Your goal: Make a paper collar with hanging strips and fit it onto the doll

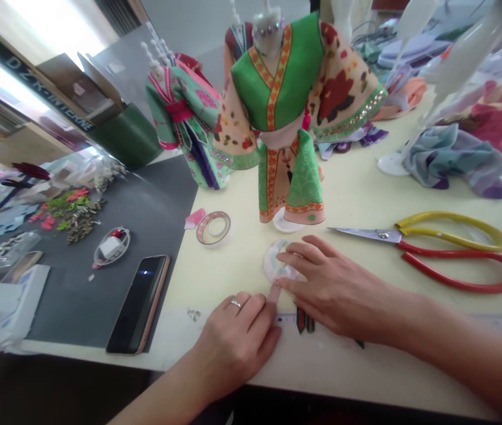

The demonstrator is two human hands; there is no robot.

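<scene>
A pale, whitish-pink ring-shaped piece lies on the cream tabletop in front of the green doll's robe. My right hand reaches over it from the right, fingers on its right side and the tip nearest me pressed at its lower edge. My left hand, with a silver ring on one finger, is closed at the end of a short pale pink strip that runs up to that edge. Narrow dark green and red pointed strips stick out beneath my right hand, across a clear ruler.
Scissors with yellow and red handles lie right of my hands. A tape roll sits at the left, a phone on the grey mat. Small robes on stands, the green one foremost, rise behind. Bunched fabric lies back right.
</scene>
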